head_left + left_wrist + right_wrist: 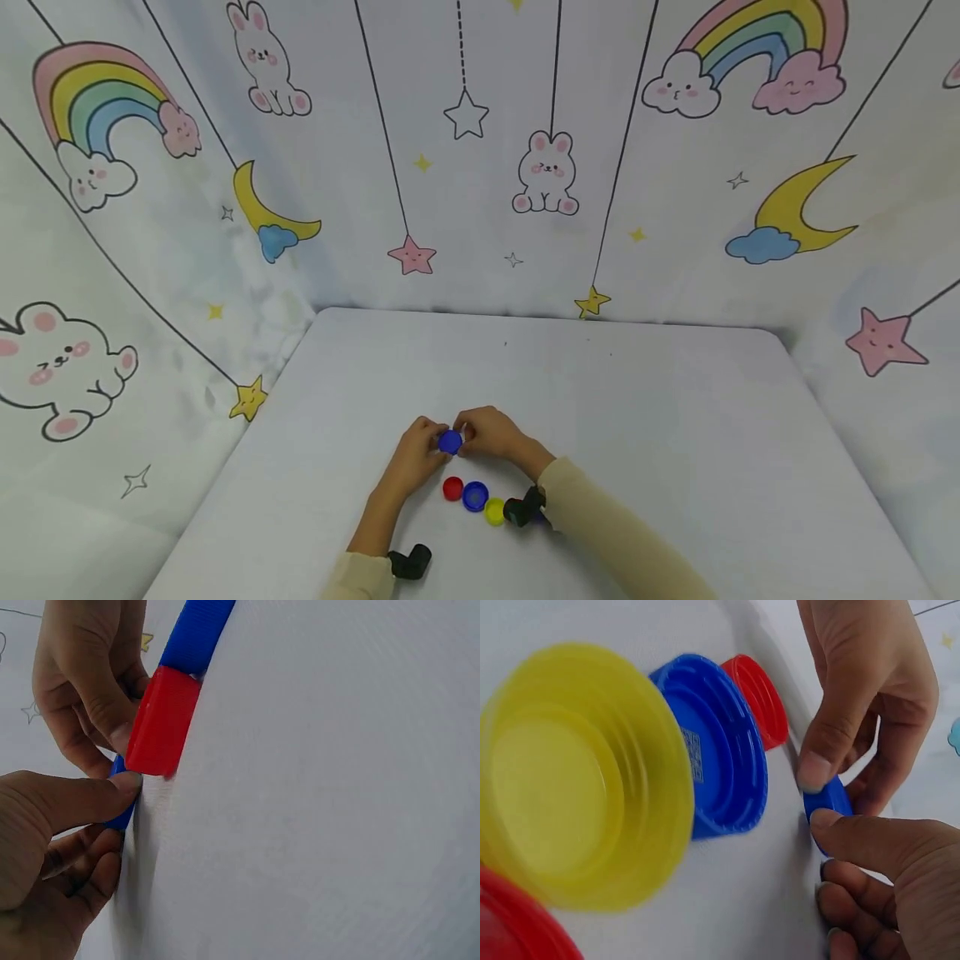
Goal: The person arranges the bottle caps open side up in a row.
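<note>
Thumb and fingers of both hands pinch a small blue bottle cap [450, 442] from opposite sides. My left hand [416, 457] grips its left edge, and my right hand [491, 433] the right. Seen from the right wrist, the blue cap [829, 799] is tipped on edge between the thumbs. Nearer the body, a red cap [453, 488], a larger blue cap [476, 497] and a yellow cap [495, 512] form a slanting row, hollow sides up. Another red cap [517, 922] shows at the corner of the right wrist view.
A black wrist camera [521, 510] on the right sleeve covers the row's right end, where a bit of blue peeks out. Another black camera [411, 562] sits at the left cuff. Everything lies on a white table [637, 400], backed by a patterned cloth [337, 167].
</note>
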The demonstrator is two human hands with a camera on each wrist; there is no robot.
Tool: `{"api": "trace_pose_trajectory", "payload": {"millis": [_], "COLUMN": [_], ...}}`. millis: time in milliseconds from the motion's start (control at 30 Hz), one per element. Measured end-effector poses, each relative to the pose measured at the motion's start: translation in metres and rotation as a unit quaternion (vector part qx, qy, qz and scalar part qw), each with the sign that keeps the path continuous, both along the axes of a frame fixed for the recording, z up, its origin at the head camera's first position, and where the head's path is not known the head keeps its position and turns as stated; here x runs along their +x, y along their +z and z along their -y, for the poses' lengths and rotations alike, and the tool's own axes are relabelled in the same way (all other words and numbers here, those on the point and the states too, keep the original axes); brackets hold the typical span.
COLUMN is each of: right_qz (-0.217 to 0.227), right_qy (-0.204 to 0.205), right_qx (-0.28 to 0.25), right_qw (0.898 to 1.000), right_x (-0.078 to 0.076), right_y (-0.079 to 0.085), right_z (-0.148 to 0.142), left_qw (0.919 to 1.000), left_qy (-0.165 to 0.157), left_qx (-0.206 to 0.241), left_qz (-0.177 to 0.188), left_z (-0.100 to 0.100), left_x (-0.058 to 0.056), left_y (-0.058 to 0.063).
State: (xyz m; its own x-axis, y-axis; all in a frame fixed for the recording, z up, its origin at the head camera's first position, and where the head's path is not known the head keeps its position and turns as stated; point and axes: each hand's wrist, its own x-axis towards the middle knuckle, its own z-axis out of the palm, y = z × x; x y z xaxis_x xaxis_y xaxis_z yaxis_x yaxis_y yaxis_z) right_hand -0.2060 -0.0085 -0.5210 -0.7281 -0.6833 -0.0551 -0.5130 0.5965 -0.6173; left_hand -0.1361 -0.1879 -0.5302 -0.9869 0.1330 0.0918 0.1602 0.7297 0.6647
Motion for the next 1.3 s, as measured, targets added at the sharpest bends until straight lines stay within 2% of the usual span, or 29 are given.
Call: {"api": "trace_pose_trajectory", "payload": {"millis": [100, 300, 467, 533, 600, 767, 833, 900, 1100, 1233, 1300], "right_qz": [0.002, -0.018, -0.039, -0.044, -0.047, -0.071, -0.077, -0.079, -0.110, -0.128, -0.134], "right_qy": [-0.008, -0.030, -0.039, -0.041, -0.045, -0.059, -0.067, -0.079, -0.096, -0.117, -0.136], "right_qx": [0.007, 0.011, -0.002, -0.028, -0.056, -0.137, -0.163, -0.176, -0.190, -0.209, -0.213], "right_qw": [1.000, 0.999, 0.998, 0.998, 0.996, 0.986, 0.981, 0.978, 0.971, 0.962, 0.958], "right_x": [0.003, 0.007, 0.008, 0.007, 0.007, 0.016, 0.024, 0.033, 0.055, 0.065, 0.071], "right_y": [0.001, 0.004, 0.009, 0.017, 0.031, 0.074, 0.090, 0.103, 0.129, 0.146, 0.152], "right_z": [-0.002, -0.009, -0.019, -0.026, -0.037, -0.078, -0.097, -0.115, -0.152, -0.164, -0.166], "left_qw": [0.9997, 0.9985, 0.9972, 0.9959, 0.9945, 0.9882, 0.9833, 0.9776, 0.9544, 0.9369, 0.9301], "left_qy": [-0.010, -0.019, -0.035, -0.048, -0.061, -0.109, -0.133, -0.154, -0.199, -0.213, -0.218], "left_qx": [0.014, 0.048, 0.063, 0.068, 0.064, 0.032, 0.034, 0.047, 0.105, 0.143, 0.147], "left_qz": [-0.015, -0.018, -0.019, -0.035, -0.057, -0.103, -0.120, -0.136, -0.196, -0.238, -0.257], "left_z": [-0.001, -0.006, -0.012, -0.016, -0.023, -0.056, -0.071, -0.085, -0.114, -0.126, -0.130], "left_x": [-0.002, -0.007, -0.009, -0.012, -0.015, -0.016, -0.014, -0.011, 0.000, 0.000, -0.001], "left_y": [-0.004, -0.006, 0.002, 0.011, 0.025, 0.074, 0.092, 0.105, 0.122, 0.132, 0.136]}}
